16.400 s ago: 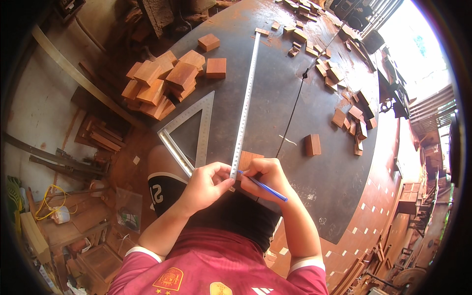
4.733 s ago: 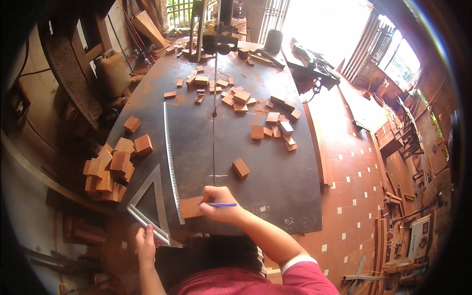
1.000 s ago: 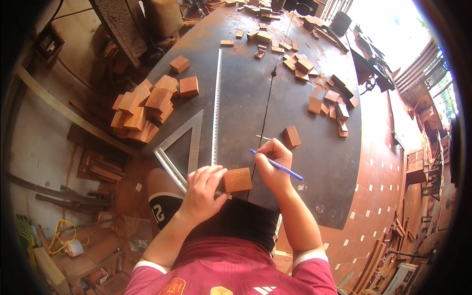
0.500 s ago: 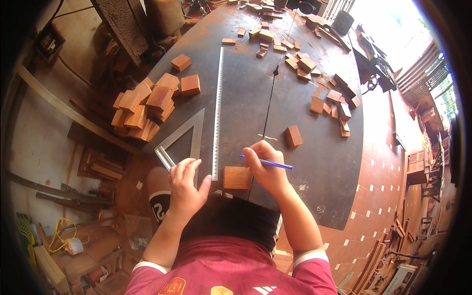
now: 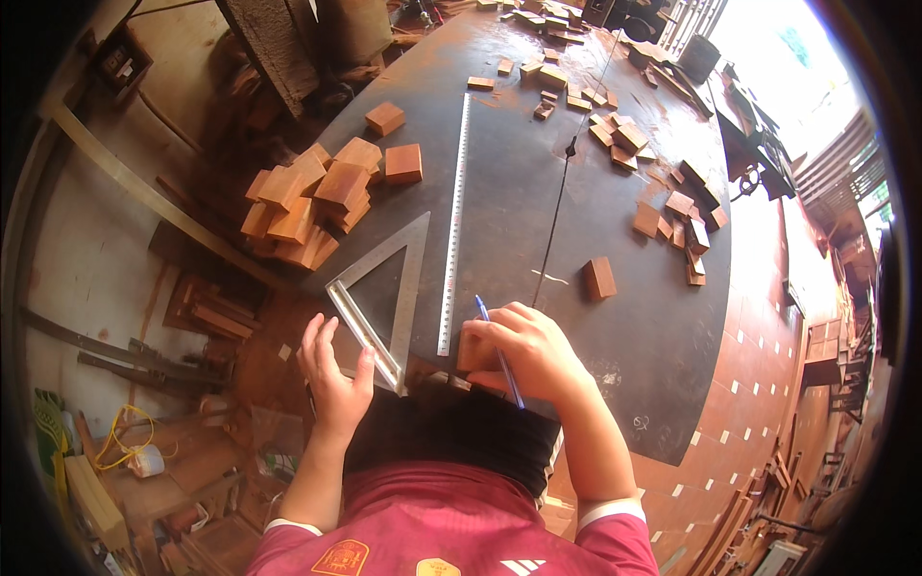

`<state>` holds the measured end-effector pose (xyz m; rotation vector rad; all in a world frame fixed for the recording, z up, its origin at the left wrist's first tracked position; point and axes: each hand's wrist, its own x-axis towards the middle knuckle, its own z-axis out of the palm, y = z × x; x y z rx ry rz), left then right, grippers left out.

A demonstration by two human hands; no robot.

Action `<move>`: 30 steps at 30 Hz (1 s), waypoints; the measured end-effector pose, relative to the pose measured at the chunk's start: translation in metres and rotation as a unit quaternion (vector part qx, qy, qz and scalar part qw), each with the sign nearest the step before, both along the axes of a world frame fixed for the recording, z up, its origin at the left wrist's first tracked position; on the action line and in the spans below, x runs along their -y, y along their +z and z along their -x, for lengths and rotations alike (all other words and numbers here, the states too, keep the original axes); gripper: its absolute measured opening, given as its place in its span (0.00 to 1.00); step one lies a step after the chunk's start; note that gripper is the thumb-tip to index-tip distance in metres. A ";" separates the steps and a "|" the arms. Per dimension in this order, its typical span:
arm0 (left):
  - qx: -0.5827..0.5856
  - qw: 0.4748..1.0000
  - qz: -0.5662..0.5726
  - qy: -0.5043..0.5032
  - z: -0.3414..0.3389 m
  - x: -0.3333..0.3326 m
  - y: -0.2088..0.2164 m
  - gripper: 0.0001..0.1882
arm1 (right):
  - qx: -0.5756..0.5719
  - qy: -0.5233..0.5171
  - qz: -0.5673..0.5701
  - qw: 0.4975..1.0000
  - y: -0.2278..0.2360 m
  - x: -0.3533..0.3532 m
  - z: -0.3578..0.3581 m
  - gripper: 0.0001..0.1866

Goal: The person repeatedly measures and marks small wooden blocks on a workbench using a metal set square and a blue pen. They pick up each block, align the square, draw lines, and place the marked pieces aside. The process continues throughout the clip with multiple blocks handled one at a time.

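- The right hand (image 5: 526, 350) is holding a blue pen (image 5: 511, 379), its fingers curling closely about the barrel; the pen is slanting across the hand with one end projecting above the fingers.
- The same hand is also covering much of a reddish-brown wooden block (image 5: 468, 348); fingers are lying over it and the thumb is lying low beside it. How firmly they are gripping it cannot be told.
- That block is resting at the near edge of the dark tabletop (image 5: 509, 211), just right of the near end of a white ruler (image 5: 455, 226).
- The left hand (image 5: 336, 379) is hovering by the table's near edge, fingers raised and well open, thumb standing apart, visibly holding nothing.
- Its thumb is pointing toward the thick edge of a metal set square (image 5: 411, 288); contact cannot be determined.
- The set square is lying flat, left of the ruler.
- A stack of wooden blocks (image 5: 286, 187) is occupying the table's left side.
- One separate block (image 5: 599, 277) is standing right of a dark line (image 5: 558, 211) running along the tabletop.
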<state>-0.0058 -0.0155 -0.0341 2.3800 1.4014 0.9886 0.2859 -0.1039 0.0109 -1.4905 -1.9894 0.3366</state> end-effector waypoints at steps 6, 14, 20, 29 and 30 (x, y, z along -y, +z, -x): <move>-0.008 0.999 -0.014 -0.033 -0.018 0.009 0.010 0.24 | -0.059 -0.151 -0.079 0.984 -0.006 -0.004 0.005 0.25; -0.012 0.995 0.017 -0.093 -0.067 0.020 0.033 0.13 | -0.093 -0.350 -0.134 0.923 -0.021 -0.011 -0.003 0.12; -0.080 0.990 0.068 -0.090 -0.081 0.016 0.031 0.12 | -0.079 -0.329 -0.135 0.931 -0.014 -0.007 -0.006 0.19; -0.102 0.982 0.123 -0.099 -0.084 0.009 0.027 0.12 | -0.251 -0.341 -0.044 0.905 -0.024 -0.003 -0.005 0.17; -0.098 0.981 0.129 -0.102 -0.083 0.008 0.027 0.12 | -0.262 -0.334 -0.031 0.905 -0.021 -0.003 -0.003 0.16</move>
